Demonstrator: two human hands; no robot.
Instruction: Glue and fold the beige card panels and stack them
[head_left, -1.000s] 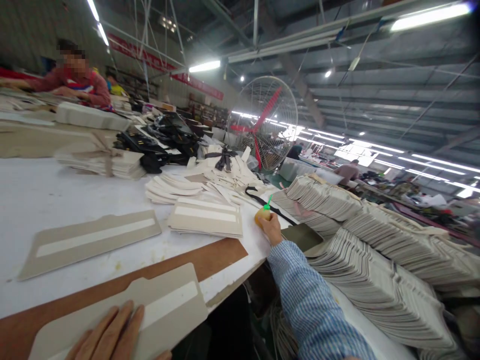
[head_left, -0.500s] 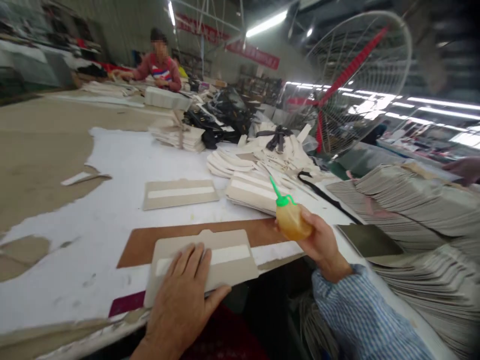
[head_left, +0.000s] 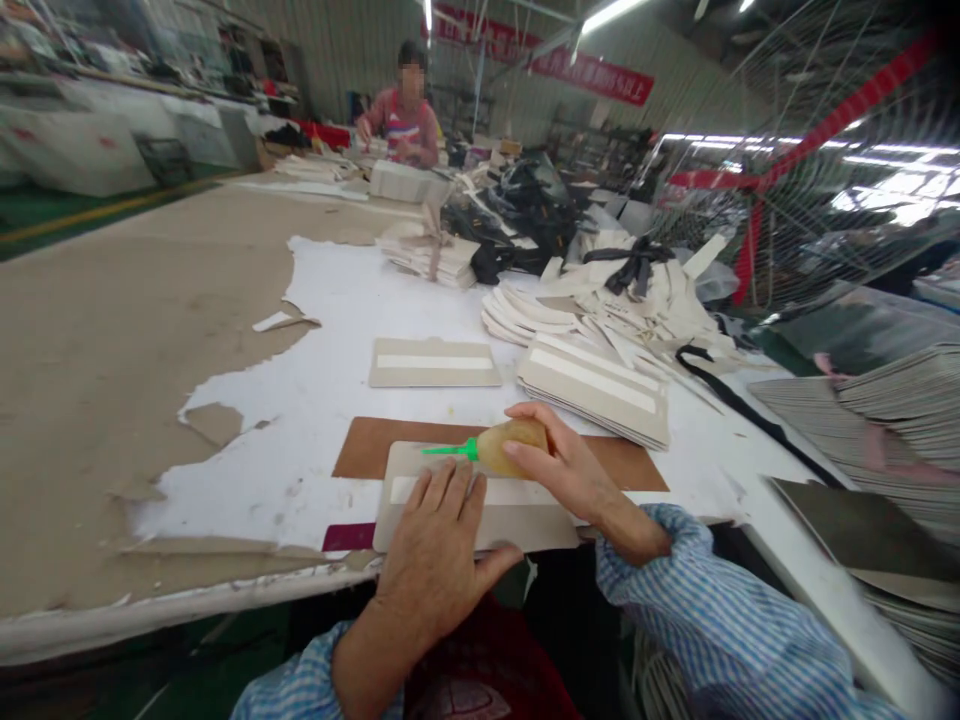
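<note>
My left hand [head_left: 442,540] lies flat, fingers spread, on a beige board piece [head_left: 525,520] with a pale strip across it, near the table's front edge. In my right hand [head_left: 566,460] is a squeeze bottle [head_left: 499,447] of amber liquid, tipped sideways. Its thin green nozzle points left, just above the piece's upper part and past my left fingertips; whether the tip touches cannot be made out. Under the piece lies a brown strip [head_left: 626,463], and a dark red patch [head_left: 349,537] shows at its left. A similar board piece [head_left: 435,364] rests farther back.
A stack of board pieces [head_left: 600,390] lies right of centre, with pale scraps [head_left: 652,300] and black material [head_left: 525,205] behind. Large stacks of sheets [head_left: 900,420] stand at the right, below a big fan [head_left: 757,185]. A person [head_left: 405,120] works at the far end.
My right hand has brought the bottle down and left, turning it from upright to sideways over the board piece. My left hand still presses on the piece. The view has swung left.
</note>
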